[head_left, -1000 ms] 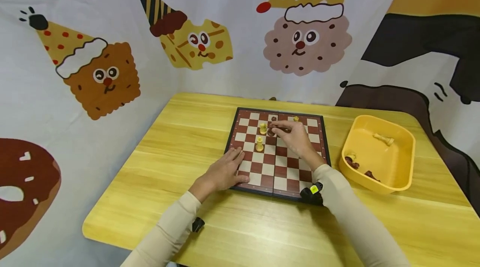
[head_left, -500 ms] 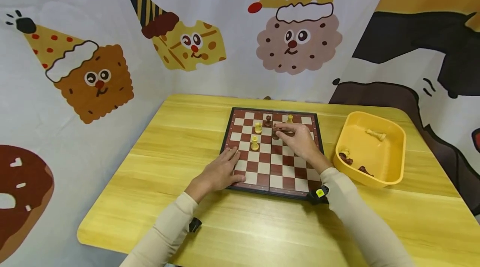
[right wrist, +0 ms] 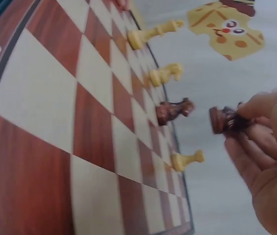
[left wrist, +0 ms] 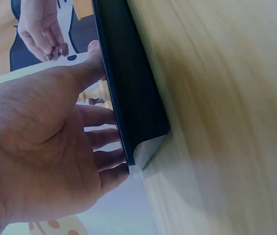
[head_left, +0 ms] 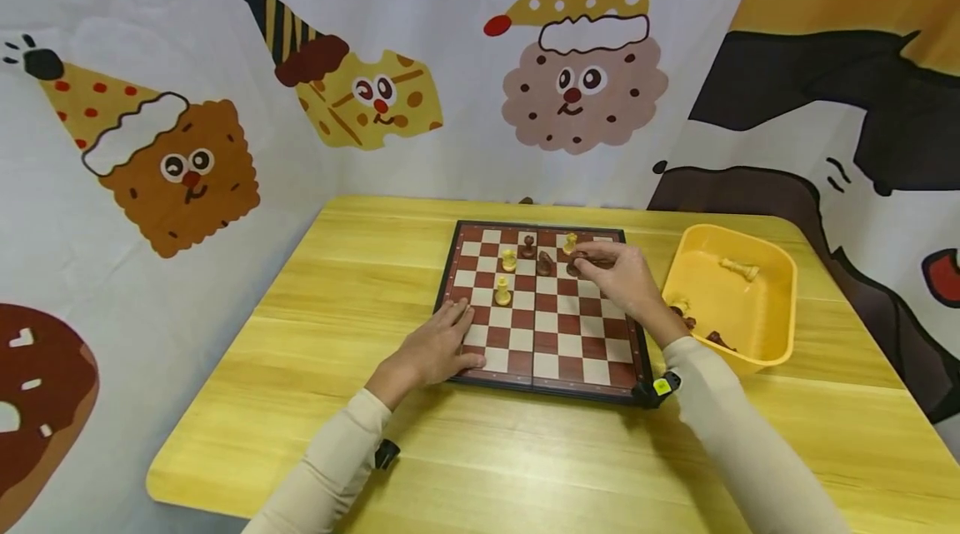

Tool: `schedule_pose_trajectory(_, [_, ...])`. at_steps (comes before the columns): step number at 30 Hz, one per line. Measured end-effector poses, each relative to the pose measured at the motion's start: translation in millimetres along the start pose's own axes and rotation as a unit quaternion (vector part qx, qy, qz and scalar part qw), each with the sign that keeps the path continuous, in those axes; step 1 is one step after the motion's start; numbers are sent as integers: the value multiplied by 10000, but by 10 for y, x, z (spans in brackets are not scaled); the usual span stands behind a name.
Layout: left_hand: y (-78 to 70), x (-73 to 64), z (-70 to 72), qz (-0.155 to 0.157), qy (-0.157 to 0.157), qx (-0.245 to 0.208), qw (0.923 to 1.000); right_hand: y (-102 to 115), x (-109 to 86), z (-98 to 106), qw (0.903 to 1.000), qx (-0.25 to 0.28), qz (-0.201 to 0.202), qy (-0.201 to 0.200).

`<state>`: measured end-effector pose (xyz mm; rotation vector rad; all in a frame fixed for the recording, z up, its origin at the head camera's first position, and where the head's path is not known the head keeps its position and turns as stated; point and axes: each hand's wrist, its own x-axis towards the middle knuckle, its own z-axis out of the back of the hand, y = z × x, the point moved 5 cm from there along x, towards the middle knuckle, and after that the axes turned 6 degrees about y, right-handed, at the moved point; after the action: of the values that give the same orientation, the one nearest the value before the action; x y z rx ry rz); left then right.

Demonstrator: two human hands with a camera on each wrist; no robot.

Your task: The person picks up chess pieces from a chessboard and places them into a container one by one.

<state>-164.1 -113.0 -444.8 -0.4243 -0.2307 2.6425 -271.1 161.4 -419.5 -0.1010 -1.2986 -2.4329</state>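
Observation:
My right hand [head_left: 624, 277] pinches a dark brown chess knight [right wrist: 221, 120] between thumb and fingertips. In the right wrist view its base points at the board, with a gap to the standing pieces. Another dark knight [head_left: 545, 262] stands just left of that hand on the chessboard [head_left: 555, 351]. A dark pawn [head_left: 528, 247] is behind it. Pale pieces stand around: a tall one [head_left: 502, 291] nearest me, a pale knight [head_left: 508, 260], and one [head_left: 570, 243] toward the back. My left hand [head_left: 438, 346] rests with extended fingers at the board's front left edge.
A yellow plastic tub [head_left: 780, 309] stands right of the board. Inside lie a pale piece [head_left: 739, 269] and several dark and pale ones near its left wall. The wooden table [head_left: 300, 334] meets a cartoon-printed curtain [head_left: 420, 167] at the back and left.
My right hand has moved right across the board with its dark piece, and the standing dark knight shows beside it. My left hand stays on the board edge. The head view has shifted slightly.

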Motion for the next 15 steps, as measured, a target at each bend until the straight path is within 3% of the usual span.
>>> schedule_pose_trajectory(4, [-16,7,-23,-46,49,-44,10000,-554,17,106,9976,-371,104,-571])
schedule_pose_trajectory(7, [-8,10,-23,-46,26,-38,10000,-754,-7,226,9958,-432,138,-796])
schedule_pose_trajectory(8, [0,9,-21,-34,12,-24,10000,-753,-29,260,9964,-303,64,-783])
schedule_pose_trajectory(10, [19,3,-18,-5,-20,-11,10000,-533,-121,344,9976,-75,-60,-693])
schedule_pose_trajectory(11, [26,-1,-14,-2,-32,-17,10000,-386,-175,384,9977,-57,-124,-664])
schedule_pose_trajectory(15, [31,-5,-15,-49,-14,30,10000,-228,-324,504,9961,-266,-170,-819])
